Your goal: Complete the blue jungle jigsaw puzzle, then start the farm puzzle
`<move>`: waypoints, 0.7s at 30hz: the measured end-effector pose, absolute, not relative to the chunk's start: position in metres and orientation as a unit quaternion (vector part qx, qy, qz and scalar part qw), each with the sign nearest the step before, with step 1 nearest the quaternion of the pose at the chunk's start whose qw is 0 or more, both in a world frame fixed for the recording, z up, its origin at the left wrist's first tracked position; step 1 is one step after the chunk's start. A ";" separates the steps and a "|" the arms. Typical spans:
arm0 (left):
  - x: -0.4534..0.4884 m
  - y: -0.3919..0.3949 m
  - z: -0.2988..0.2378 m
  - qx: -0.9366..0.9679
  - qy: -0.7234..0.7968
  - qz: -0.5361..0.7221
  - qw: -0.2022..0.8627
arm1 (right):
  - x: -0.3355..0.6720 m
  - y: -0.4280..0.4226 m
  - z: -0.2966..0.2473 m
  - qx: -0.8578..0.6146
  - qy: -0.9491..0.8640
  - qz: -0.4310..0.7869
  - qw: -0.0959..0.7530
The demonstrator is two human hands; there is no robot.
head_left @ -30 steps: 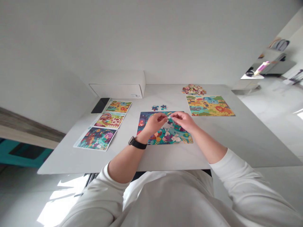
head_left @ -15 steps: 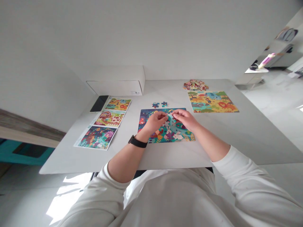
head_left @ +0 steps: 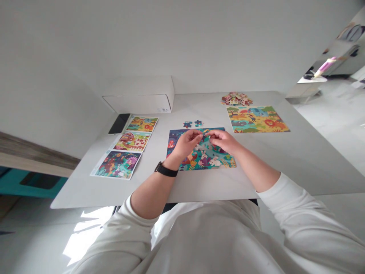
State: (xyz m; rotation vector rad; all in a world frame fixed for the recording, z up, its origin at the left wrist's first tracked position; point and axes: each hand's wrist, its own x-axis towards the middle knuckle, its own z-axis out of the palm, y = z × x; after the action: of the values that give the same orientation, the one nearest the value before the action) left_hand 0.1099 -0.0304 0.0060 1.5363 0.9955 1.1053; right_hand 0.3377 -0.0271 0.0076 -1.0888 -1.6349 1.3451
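My left hand [head_left: 186,144], with a black watch on its wrist, is over the forest-animal jigsaw puzzle [head_left: 203,161]. My right hand [head_left: 225,141] faces it from the other side. Their fingertips nearly meet above the puzzle's upper middle, pinched on a small dark puzzle piece [head_left: 204,135] that the fingers mostly cover. White rabbits show in the puzzle's lower part; the hands hide some of its upper half. Two loose puzzle pieces, one on the left [head_left: 187,124] and one on the right [head_left: 198,123], lie just beyond the puzzle's far edge.
A savanna puzzle [head_left: 258,120] lies at right, with a heap of loose pieces [head_left: 236,99] behind it. At left are a sheet with three pictures [head_left: 132,141], a dark phone [head_left: 119,124] and a white box [head_left: 138,103] against the wall.
My fingertips have shifted slightly toward the far edge of the puzzle, uncovering more of its teal middle. The two loose pieces lie where they were.
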 end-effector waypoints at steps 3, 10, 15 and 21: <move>0.109 -0.031 0.006 0.631 0.419 0.447 0.476 | 0.342 -0.024 0.007 -0.440 -0.627 0.509 0.393; 0.105 -0.029 -0.001 0.693 0.433 0.393 0.421 | 0.345 -0.021 0.004 -0.458 -0.673 0.453 0.365; 0.103 -0.036 0.004 0.751 0.476 0.318 0.329 | 0.349 -0.019 0.004 -0.483 -0.716 0.393 0.315; 0.104 -0.042 0.007 0.801 0.484 0.263 0.234 | 0.353 -0.019 0.003 -0.539 -0.742 0.306 0.256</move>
State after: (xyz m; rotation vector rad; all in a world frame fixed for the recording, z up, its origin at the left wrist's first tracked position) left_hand 0.1035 -0.0418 0.0073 2.1999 1.3300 0.7215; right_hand 0.3530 -0.0186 0.0028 -1.4615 -2.0139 0.8304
